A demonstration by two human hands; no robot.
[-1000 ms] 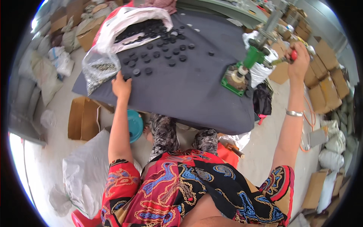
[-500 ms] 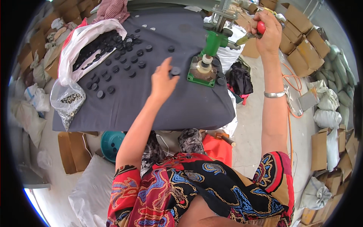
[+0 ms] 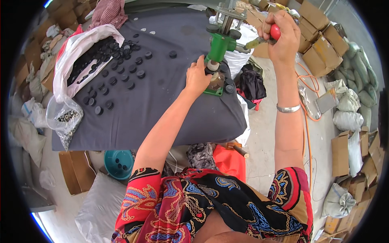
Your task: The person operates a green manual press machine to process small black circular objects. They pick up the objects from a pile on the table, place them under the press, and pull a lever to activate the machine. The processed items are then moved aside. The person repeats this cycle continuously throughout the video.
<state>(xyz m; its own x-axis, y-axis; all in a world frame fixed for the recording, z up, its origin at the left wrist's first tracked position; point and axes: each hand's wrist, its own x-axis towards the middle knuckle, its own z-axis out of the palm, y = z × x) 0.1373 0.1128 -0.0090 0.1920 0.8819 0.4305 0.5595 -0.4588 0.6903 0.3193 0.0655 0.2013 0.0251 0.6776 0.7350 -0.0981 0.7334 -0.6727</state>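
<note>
A green hand press (image 3: 217, 47) stands at the right of the cloth-covered table. My right hand (image 3: 285, 40) is wrapped round its lever handle (image 3: 254, 43), and the red knob (image 3: 275, 32) pokes out between the fingers. At the base of the press, under the pale ram tip (image 3: 212, 65), is my left hand (image 3: 197, 79). Its thumb and fingers pinch a black round cap (image 3: 208, 71), largely hidden by the hand. Several black caps (image 3: 140, 74) lie loose on the cloth to the left. Others (image 3: 229, 88) sit beside the press's right edge.
A white sack (image 3: 60, 77) spills black caps at the table's left. Below it hangs a clear bag (image 3: 65, 117) of small metal parts. A teal basin (image 3: 118, 164) with a few caps stands on the floor. Cardboard boxes (image 3: 324, 52) and an orange hose (image 3: 306, 133) are at the right.
My left hand has moved right, from a cap on the open cloth to the press base, and that cap has left its spot. My right hand stays on the raised lever. The view has shifted slightly.
</note>
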